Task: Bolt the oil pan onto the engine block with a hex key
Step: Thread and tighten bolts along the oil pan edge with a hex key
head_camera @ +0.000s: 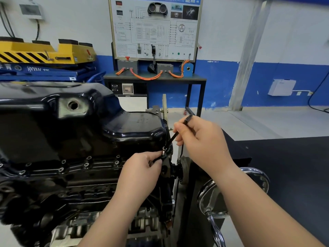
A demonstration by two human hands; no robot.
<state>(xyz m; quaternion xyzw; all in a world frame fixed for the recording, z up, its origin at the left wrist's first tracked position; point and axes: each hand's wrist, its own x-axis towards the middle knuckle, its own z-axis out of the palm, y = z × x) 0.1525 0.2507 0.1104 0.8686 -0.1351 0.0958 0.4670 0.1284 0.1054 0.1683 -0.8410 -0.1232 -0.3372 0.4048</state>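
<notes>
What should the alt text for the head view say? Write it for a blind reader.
A person's right hand holds a black hex key slanting down to a bolt at the corner of a glossy black oil pan, while the left hand pinches the key near its tip. The pan sits on an engine block in a workshop.

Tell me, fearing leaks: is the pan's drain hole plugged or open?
Open: the drain hole in the pan shows a dark bare bore, no plug.

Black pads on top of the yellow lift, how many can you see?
4, in a row along the yellow lift: far-left pad, second pad, third pad, far-right pad. Others may lie beyond the frame's left edge.
</notes>
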